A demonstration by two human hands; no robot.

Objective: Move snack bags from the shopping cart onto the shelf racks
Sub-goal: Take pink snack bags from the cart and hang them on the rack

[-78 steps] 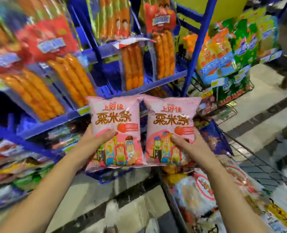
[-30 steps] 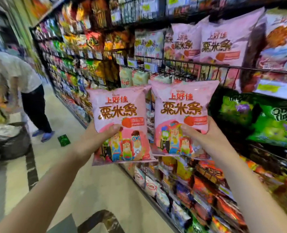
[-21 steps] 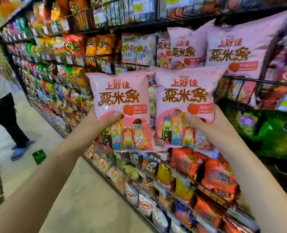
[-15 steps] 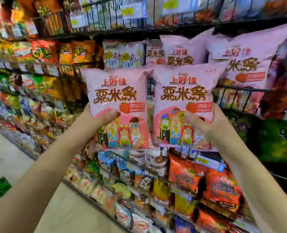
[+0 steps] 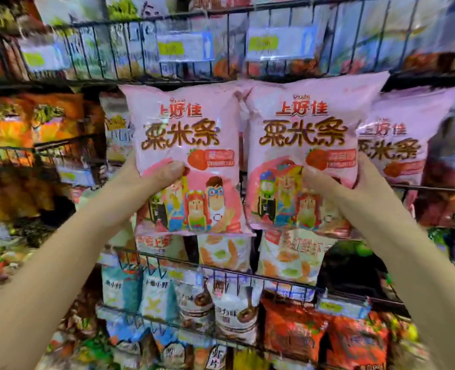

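Two pink snack bags with the same print are held upright, side by side, in front of the shelf racks; neither sits on a rack yet. The left bag [image 5: 186, 145] is gripped by the left hand [image 5: 141, 180], thumb pressed across the front just below the strawberry picture, fingers hidden behind the bag. The right bag [image 5: 303, 140] is gripped by the right hand [image 5: 349, 188], thumb on the front over the cartoon figures, fingers curled round the bag's right edge. The bags' inner edges meet; whether they touch or overlap, cannot tell. Both forearms are bare and reach up from the lower corners. Just behind and right of the right bag, a third pink bag [image 5: 405, 140] of the same kind stands in a wire rack [image 5: 434, 188]. The upper rack [image 5: 167, 80] above carries price tags [image 5: 183, 46], print blurred. Beneath the held bags, white bags [image 5: 225, 252] with shrimp pictures stand behind a wire rail [image 5: 247, 274]. Lower right holds orange bags [image 5: 293, 332]. The far left is heavily blurred.
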